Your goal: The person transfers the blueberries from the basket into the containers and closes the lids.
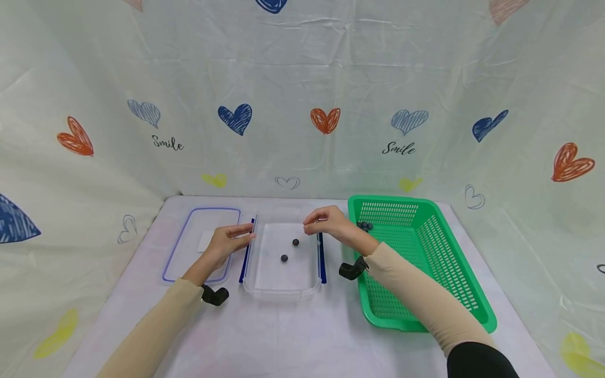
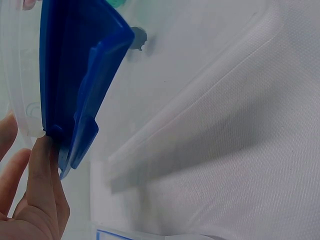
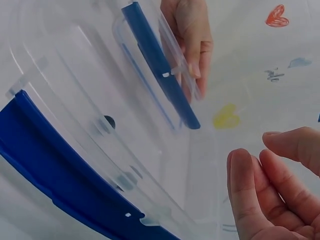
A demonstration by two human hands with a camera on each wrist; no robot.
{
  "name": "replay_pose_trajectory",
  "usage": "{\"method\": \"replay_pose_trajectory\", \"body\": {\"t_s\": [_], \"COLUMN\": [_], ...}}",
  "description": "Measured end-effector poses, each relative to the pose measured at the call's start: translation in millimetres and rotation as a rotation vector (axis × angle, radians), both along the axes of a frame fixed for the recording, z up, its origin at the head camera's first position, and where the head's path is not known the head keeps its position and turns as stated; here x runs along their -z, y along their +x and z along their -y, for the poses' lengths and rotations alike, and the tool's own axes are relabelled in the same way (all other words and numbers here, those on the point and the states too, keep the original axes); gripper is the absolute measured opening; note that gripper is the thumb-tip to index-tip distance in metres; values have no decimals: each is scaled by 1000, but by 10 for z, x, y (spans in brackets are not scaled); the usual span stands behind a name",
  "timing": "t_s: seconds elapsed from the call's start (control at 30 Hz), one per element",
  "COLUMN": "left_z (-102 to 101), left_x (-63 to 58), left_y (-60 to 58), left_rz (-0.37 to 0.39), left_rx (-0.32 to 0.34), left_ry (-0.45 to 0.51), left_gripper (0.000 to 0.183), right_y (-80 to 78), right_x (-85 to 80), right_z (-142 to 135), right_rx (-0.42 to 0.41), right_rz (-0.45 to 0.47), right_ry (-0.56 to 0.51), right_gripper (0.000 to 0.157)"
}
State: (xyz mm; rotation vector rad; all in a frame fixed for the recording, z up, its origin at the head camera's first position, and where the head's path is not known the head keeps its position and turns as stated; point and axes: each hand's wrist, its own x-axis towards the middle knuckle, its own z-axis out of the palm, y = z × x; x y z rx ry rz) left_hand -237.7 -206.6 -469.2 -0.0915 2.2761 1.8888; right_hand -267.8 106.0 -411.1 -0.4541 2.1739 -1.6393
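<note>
A clear plastic container [image 1: 283, 290] with blue side latches [image 2: 82, 75] stands open-topped in the middle of the table. Two small dark balls [image 1: 284, 258] lie apart on its floor. My left hand [image 1: 226, 245] holds the container's left rim, fingers beside the blue latch. Over the right rim hovers my right hand [image 1: 331, 223]; the right wrist view shows a gap between its thumb and bent fingers, with nothing held there. Several more dark balls [image 1: 365, 226] sit in the far left corner of the green basket [image 1: 425, 257], partly hidden by the right wrist.
A clear lid [image 1: 181, 265] with a blue border lies flat left of the container, partly under the left forearm. The right forearm crosses above the green basket. A curtain printed with hearts [image 1: 283, 79] hangs behind the table.
</note>
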Motion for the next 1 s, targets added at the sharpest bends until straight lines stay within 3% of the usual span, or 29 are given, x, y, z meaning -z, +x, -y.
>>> {"method": "replay_pose_trajectory", "body": {"t_s": [0.33,0.6,0.83,1.0], "left_z": [-6,-3,-9,-4], "left_x": [-24,-2,11,9], "left_y": [-21,-16,-3,10], "left_rz": [6,10,4,7], "left_rx": [1,-5,-8,-10], "left_ry": [-10,-1,12,15], "left_gripper": [50,51,52,51], "right_y": [-25,-38,-27,-23], "right_x": [-121,-122,-167,-187], "right_z": [-177,-324,-467,-586], "right_rx": [58,60,84,110], "right_rz": [4,-10,-15,-19], "right_ry": [-7,-50,-70,-78], "right_gripper": [20,27,20,23]}}
